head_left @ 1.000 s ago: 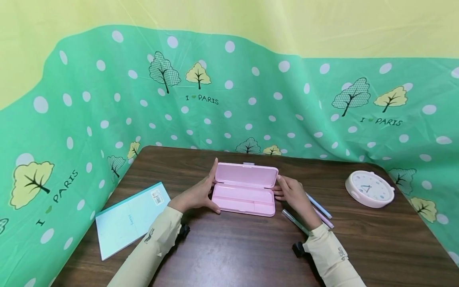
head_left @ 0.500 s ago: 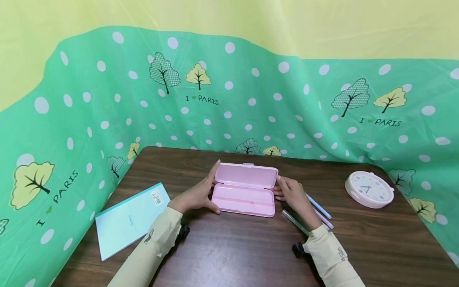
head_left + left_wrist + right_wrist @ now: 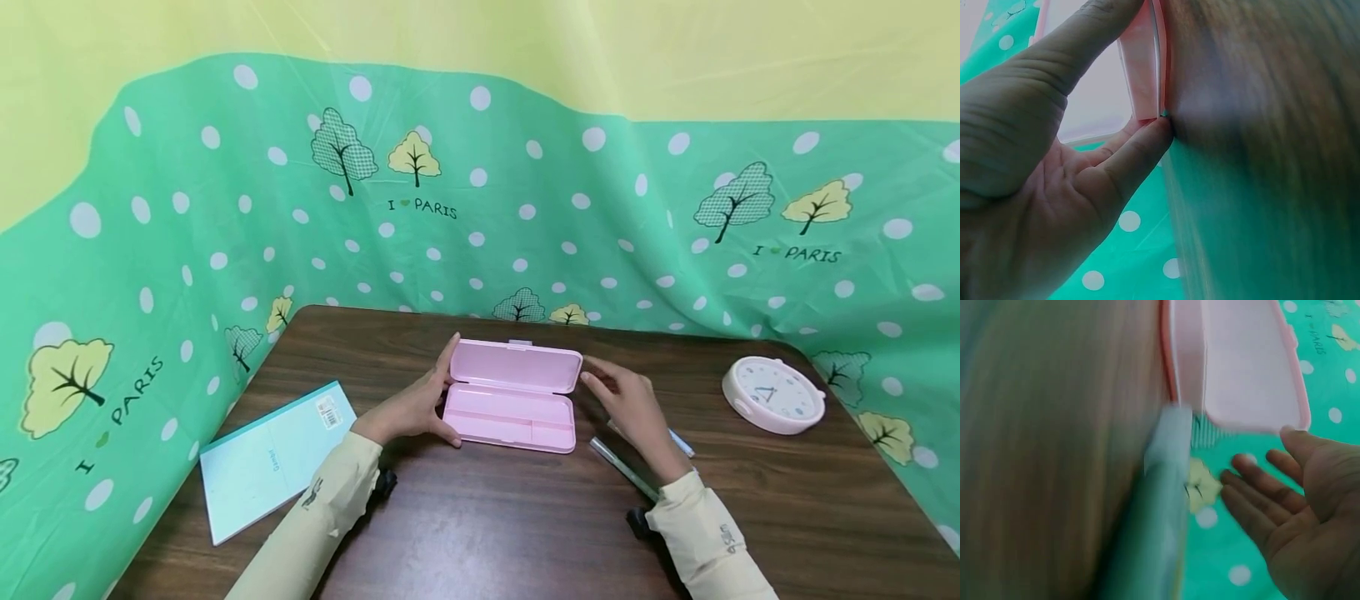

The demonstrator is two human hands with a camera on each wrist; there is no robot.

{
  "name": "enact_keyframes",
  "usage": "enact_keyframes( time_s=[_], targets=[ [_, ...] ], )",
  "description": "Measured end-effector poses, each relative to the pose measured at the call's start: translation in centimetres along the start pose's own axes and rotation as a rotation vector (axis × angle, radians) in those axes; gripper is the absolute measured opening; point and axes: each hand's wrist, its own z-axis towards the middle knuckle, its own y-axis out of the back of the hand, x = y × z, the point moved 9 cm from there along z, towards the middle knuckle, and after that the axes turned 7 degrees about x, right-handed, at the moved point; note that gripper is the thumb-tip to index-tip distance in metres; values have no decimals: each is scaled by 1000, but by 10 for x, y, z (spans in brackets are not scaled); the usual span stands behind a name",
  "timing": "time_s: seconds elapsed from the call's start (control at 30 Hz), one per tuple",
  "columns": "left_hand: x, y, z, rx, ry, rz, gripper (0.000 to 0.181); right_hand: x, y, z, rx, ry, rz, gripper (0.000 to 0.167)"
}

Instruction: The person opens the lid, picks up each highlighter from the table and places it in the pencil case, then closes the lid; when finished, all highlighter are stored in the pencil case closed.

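Observation:
A pink pencil case (image 3: 491,427) lies with its lid (image 3: 517,367) raised, its compartments bare, in the head view. My left hand (image 3: 408,408) holds the left end of the case, thumb at the front corner and fingers along the side. The left wrist view shows a fingertip of that hand (image 3: 1029,181) against the end of the case (image 3: 1141,75). Beside the lid's right edge is my right hand (image 3: 630,408), fingers loosely bent. In the right wrist view this hand (image 3: 1310,512) has nothing in its grasp; its thumb tip is at the lid's corner.
A green pen (image 3: 624,468) and a blue pen (image 3: 681,443) lie around my right wrist, partly covered. At the right stands a round pink-and-white clock (image 3: 776,396). A light-blue notebook (image 3: 262,471) lies at the left of the brown table (image 3: 480,533). Behind hangs a green patterned cloth (image 3: 480,208).
My right hand has come away from the right side of the case's base and shifted slightly up and to the right. The left hand and case stay put.

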Motion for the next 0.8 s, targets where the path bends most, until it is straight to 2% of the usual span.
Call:
enact_keyframes(
  time_s=[0.13, 0.2, 0.33, 0.43, 0.6, 0.7, 0.8],
  targets=[
    [-3, -1, 1, 12, -8, -34, 161, -2, 23, -14, -79, 59, -109, 39],
    [-2, -2, 2, 13, -3, -32, 162, -10, 33, -22, -97, 52, -129, 39],
    [11, -3, 4, -8, -26, 14, 164, -26, 49, -40, -111, 32, -154, 40],
    [8, 0, 3, -7, -17, -17, 164, -37, 60, -53, -119, 9, -168, 40],
    [-1, 2, 0, -6, -14, -15, 159, -61, 72, -72, -83, -65, -157, 39],
    [-1, 1, -1, -2, 20, 3, 158, -75, 76, -83, -40, -98, -146, 38],
    [-7, 1, -2, 11, 84, -20, 161, -89, 79, -92, -8, -123, -142, 35]
  ],
)
